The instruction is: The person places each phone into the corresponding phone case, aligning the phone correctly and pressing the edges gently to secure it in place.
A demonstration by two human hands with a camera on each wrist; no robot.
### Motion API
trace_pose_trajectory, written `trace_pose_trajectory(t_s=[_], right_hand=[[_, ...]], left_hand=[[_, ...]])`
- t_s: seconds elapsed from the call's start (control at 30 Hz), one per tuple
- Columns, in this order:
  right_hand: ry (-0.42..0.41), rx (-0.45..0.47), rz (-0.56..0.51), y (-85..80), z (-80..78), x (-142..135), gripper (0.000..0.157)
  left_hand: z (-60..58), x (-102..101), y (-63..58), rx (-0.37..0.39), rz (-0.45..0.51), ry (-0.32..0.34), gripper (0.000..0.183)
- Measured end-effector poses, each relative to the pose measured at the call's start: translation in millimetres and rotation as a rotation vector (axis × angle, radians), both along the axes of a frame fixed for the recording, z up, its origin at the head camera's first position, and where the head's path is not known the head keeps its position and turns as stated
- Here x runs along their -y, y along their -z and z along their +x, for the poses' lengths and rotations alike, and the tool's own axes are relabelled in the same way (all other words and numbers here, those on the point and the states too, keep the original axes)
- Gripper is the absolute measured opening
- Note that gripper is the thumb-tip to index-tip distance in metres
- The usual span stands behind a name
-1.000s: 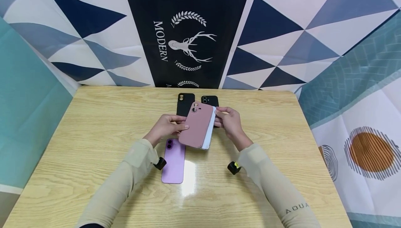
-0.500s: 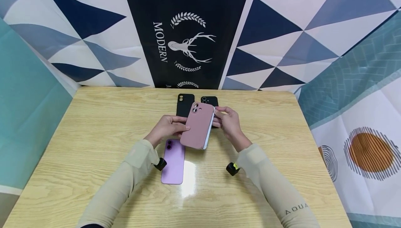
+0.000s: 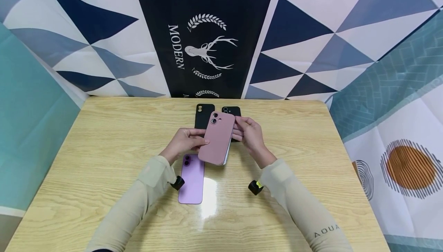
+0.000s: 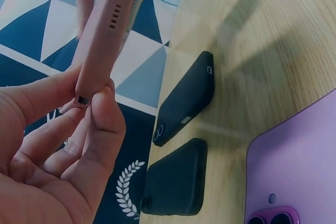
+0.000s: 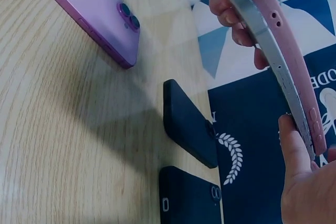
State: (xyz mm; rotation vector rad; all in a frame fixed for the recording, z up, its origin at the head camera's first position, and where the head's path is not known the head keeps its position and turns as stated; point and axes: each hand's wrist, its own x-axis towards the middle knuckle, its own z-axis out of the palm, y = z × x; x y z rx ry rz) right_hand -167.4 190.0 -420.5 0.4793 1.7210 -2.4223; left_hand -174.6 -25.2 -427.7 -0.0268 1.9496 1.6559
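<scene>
Case [image 3: 217, 138], pink, is up over the table [image 3: 277, 140], bowed away from the silvery phone [image 5: 270, 48] behind it. Your L hand [image 3: 185, 140] pinches its L edge, fingers curled; your R hand [image 3: 250, 134] pinches case + phone nr the far R corner. Case is prob. light, soft & bendy; phone prob. stiffer, slick, breakable, so grip edges/corners w/ gentle pressure.

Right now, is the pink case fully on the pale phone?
No, not fully: in the right wrist view, the pale phone sticks out along one long side of the pink case, leaving its edge exposed.
</scene>
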Motion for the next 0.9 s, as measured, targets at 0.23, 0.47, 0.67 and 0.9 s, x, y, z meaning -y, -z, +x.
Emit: trace_pose_trajectory(t_s=[0.23,0.47,0.67,0.9], right_hand=[[0.026,0.019,0.053,0.6,-0.6,3.3,0.026],[0.055,0.039,0.090,-1.1,-0.8,3.2,0.027],[0.050,0.043,0.097,-3.0,-0.4,3.4,0.029],[0.045,0.030,0.103,-5.4,-0.8,3.3,0.025]], left_hand=[[1.4,-0.3,-0.9,0.008,0.005,-0.009,0.044],[1.8,-0.3,-1.8,0.020,0.027,0.026,0.040],[1.0,0.0,-0.1,0.052,0.034,0.060,0.036],[-0.6,0.6,2.0,0.040,0.037,0.096,0.035]])
